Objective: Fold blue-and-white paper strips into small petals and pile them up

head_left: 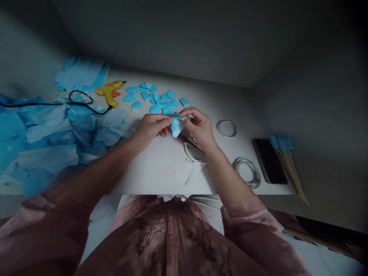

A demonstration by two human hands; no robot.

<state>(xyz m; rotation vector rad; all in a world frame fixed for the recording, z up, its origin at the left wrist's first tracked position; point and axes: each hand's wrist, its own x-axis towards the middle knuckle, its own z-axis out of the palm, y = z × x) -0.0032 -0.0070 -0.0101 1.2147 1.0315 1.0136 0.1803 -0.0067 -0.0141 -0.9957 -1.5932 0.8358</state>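
Note:
Between my two hands is a small piece of blue and white fabric [177, 127], creased along its top edge. My left hand [153, 128] pinches its left side with thumb and forefinger. From the other side, my right hand [199, 124] grips the top right of the same piece. Just beyond my fingers lie several small blue folded pieces [155, 98], loosely grouped on the white table [155, 168]. A pair of scissors [194, 150] rests under my right wrist, its blades mostly hidden. White scraps [189, 168] lie just below the scissors.
At the left are a yellow glue gun [110, 92] with a black cord, a stack of blue masks [83, 73] and a heap of blue and white fabric [57, 138]. Rightward lie two wire coils [226, 128], a black phone [270, 161] and blue-tipped sticks [290, 165] overhanging the edge.

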